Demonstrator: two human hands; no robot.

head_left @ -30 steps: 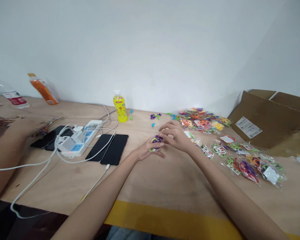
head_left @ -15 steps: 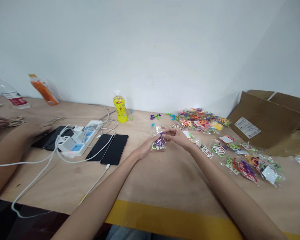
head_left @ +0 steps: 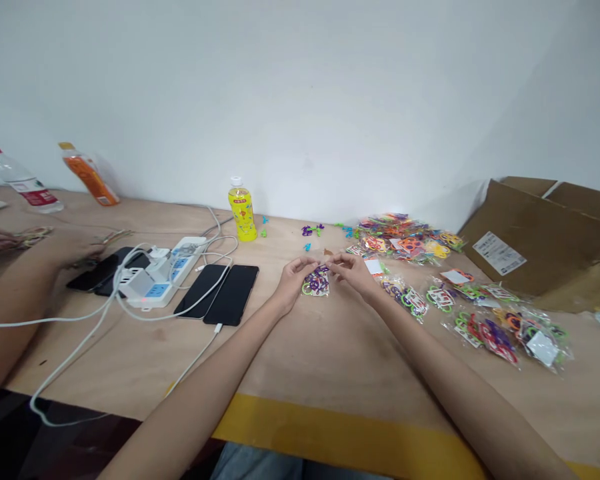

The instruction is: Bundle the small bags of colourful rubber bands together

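Observation:
A small clear plastic bag (head_left: 317,283) with purple and green plastic pieces and a printed card inside lies on the table between my hands. My left hand (head_left: 296,277) pinches its upper left edge, fingers closed. My right hand (head_left: 351,272) pinches the upper right edge of the same bag. Just right of my right hand lie several filled bags (head_left: 405,297) of the same kind. Loose purple and green pieces (head_left: 310,231) and a small blue piece (head_left: 307,247) are on the table beyond my hands.
A pile of filled bags (head_left: 400,237) lies by the wall, beside a cardboard box (head_left: 545,240). A yellow drink bottle (head_left: 243,212), dark phones (head_left: 232,295) and a cabled power strip (head_left: 153,293) are to the left. Another person's hands (head_left: 73,250) work at far left.
My left hand has moved from the bag's side up to its top edge, opposite my right hand. The bag's upper end no longer stands up above my fingers.

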